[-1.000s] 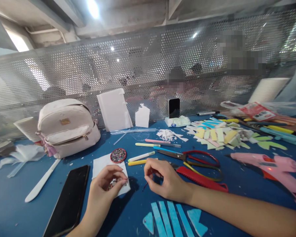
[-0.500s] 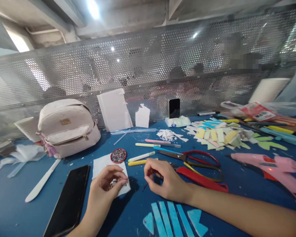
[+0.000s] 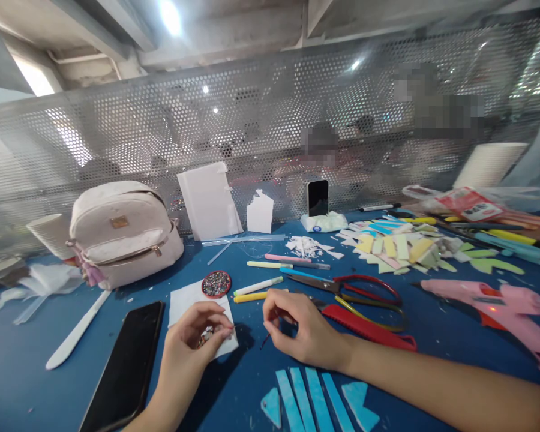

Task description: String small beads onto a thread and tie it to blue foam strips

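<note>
My left hand [image 3: 198, 339] is closed in a pinch over a white paper sheet [image 3: 177, 303]; what its fingertips hold is too small to make out. Small colourful beads [image 3: 204, 336] show below its fingers, on the paper. Just behind, a round red dish [image 3: 216, 284] full of mixed tiny beads rests on the paper's far edge. My right hand [image 3: 303, 330] is also pinched, thumb to fingers, and a thin dark thread-like strand [image 3: 264, 342] hangs under its fingertips. Blue fish-shaped cut pieces [image 3: 315, 396] lie in front of it.
Scissors [image 3: 315, 281], a red-handled cutter [image 3: 364, 327] and several markers [image 3: 258, 288] lie behind my right hand. A pink glue gun [image 3: 490, 300] is at right, a black phone [image 3: 126, 366] at left. Farther back are a backpack [image 3: 121, 234] and colourful scraps [image 3: 396, 246].
Both hands hold almost the same pose and place. My left thumb and fingertips have shifted very slightly.
</note>
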Available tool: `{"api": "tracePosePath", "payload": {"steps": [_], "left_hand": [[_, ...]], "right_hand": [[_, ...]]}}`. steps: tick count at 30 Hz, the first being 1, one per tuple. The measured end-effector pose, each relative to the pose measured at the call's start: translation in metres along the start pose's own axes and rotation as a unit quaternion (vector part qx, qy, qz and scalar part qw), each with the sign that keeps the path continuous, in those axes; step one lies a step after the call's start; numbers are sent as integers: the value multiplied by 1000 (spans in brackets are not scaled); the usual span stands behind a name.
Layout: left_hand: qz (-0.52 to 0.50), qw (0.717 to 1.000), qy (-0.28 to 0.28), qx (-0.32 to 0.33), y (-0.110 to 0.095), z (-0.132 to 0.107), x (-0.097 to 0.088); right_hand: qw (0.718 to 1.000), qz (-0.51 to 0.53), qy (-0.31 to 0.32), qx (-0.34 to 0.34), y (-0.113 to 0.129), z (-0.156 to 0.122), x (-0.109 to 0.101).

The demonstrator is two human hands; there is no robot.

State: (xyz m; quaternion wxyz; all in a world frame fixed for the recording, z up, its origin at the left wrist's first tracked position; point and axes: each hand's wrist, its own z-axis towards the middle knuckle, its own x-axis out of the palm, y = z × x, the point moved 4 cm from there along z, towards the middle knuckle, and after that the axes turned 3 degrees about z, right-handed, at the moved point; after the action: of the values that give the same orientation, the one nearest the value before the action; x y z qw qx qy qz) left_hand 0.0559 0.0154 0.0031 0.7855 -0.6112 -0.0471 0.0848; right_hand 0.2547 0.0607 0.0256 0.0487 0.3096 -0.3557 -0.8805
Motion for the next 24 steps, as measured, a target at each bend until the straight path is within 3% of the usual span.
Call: {"api": "tracePosePath", "payload": {"steps": [24], "left_hand": [[22, 1000, 5, -3, 1, -1, 0]], "right_hand": [[1000, -9, 2, -15, 3, 2, 0]]}}
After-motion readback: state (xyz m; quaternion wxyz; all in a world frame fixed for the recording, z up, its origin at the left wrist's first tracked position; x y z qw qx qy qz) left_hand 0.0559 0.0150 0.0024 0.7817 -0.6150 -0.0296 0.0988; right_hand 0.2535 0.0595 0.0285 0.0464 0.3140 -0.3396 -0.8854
